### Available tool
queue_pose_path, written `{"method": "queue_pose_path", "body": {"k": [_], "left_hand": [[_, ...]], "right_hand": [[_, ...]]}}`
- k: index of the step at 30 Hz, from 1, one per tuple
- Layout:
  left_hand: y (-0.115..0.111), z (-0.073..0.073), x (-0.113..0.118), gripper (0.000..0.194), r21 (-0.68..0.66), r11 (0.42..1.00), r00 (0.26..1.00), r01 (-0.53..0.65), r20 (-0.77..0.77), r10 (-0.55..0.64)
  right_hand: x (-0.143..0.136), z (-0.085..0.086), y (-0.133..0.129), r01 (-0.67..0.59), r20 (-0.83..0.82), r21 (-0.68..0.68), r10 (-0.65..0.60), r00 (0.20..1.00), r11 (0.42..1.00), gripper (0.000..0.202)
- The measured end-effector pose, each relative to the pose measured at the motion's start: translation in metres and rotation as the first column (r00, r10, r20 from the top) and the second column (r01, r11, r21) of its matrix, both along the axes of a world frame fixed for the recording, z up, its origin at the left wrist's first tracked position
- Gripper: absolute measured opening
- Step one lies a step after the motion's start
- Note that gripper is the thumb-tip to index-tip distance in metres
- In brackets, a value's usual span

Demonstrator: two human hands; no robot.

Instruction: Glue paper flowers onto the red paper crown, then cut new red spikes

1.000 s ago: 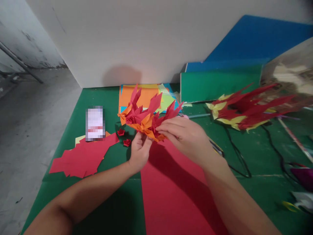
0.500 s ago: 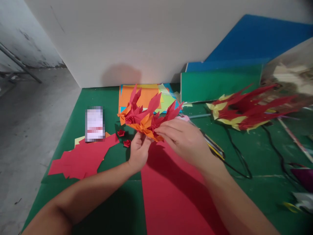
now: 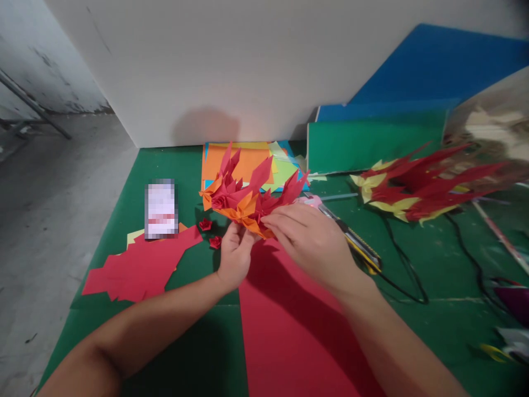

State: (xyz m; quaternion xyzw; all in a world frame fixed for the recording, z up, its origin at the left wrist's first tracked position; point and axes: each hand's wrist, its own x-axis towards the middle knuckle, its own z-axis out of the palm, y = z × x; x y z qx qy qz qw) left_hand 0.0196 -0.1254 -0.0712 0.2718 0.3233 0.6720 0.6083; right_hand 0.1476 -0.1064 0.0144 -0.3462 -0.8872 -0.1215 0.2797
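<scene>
A folded paper piece with red pointed petals, small red roses and orange flowers is held up over the table. My left hand grips its lower edge from below, thumb and fingers closed on it. At its right end, my right hand has its fingers pinched together against a red rose on the piece; the fingertips are partly hidden. Two small red paper roses lie left of my left hand. Under my hands and forearms is a large red sheet.
The green table bears red cut paper, a blurred-out phone-like object, coloured sheets, a cutter, a pink tool with black cable, and a red-yellow paper piece at right.
The view has shifted slightly. Both hands keep nearly the same hold on the paper piece; my right hand has moved very little.
</scene>
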Motion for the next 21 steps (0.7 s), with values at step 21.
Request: {"method": "queue_pose_path", "body": {"k": [21], "left_hand": [[0.003,0.0004,0.001,0.038,-0.052,0.999,1.0,-0.007,-0.002,0.006]], "right_hand": [[-0.0042,-0.0006,-0.0007,0.03,-0.011,0.002,-0.03,0.999,1.0,0.023]]}}
